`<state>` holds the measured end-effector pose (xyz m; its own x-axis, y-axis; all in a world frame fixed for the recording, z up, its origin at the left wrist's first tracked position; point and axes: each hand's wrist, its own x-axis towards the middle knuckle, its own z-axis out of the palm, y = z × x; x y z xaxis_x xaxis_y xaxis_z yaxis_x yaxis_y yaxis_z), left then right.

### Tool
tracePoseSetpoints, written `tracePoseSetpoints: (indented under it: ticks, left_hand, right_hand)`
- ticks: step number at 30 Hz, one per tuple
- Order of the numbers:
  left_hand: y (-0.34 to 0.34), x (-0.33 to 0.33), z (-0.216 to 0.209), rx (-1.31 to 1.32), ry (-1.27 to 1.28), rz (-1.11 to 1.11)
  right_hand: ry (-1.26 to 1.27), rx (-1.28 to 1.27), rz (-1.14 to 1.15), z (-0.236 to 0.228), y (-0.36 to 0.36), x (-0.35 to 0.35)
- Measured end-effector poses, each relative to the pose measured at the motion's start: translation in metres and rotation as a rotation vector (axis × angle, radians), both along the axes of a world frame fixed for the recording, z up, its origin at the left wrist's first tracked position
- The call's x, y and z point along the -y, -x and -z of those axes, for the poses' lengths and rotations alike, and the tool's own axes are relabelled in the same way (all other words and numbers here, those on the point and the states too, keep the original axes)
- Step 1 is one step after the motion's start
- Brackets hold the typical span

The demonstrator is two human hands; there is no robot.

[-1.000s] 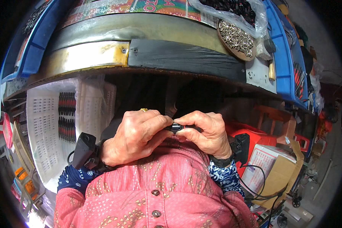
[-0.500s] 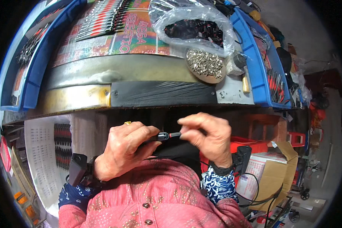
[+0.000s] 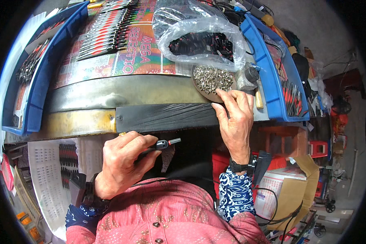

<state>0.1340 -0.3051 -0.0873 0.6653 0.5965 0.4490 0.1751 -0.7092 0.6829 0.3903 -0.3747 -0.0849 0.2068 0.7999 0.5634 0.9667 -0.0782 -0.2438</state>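
Note:
My left hand [image 3: 124, 162] is closed around a slim black-handled tool [image 3: 162, 144] and holds it over my lap, below the bench edge. The tool's rounded head points right, with a red ring and a short silver metal tip sticking out; the rest of the handle is hidden in my fingers. My right hand [image 3: 238, 126] reaches over the bench edge to a round dish [image 3: 198, 86] heaped with small silver metal pieces [image 3: 209, 77]. Its index fingertip is at the near side of the heap, and the thumb is apart from it. No piece shows between those fingers.
Behind the dish lies a clear plastic bag [image 3: 162, 42] of small black parts. Rows of red-and-black tools [image 3: 99, 38] lie at the back left. Blue bins [image 3: 40, 95] [image 3: 272, 77] flank the bench. A small jar [image 3: 246, 79] stands right of the dish; a white basket [image 3: 46, 175] sits lower left.
My right hand has left the tool's metal tip and moved up and right to the dish. My left hand, still gripping the tool, has shifted slightly left.

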Motion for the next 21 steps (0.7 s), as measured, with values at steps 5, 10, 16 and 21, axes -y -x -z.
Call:
tracePoseSetpoints:
  ticks: [5, 10, 16, 21]
  left_hand:
    - [0.0, -0.005, -0.005, -0.01, -0.036, -0.016]
    - [-0.001, -0.005, -0.009, -0.018, -0.042, -0.023]
    - [0.002, 0.0, -0.007, -0.002, -0.026, -0.022]
    - [0.006, 0.008, -0.008, -0.041, -0.003, -0.025]
  right_hand:
    - [-0.022, 0.025, -0.018, 0.002, 0.0, -0.004]
    - [-0.061, 0.024, -0.057, 0.002, 0.001, -0.005]
    - [-0.057, -0.085, -0.145, -0.002, -0.004, -0.009]
    - [-0.091, -0.267, -0.193, -0.014, 0.011, -0.004]
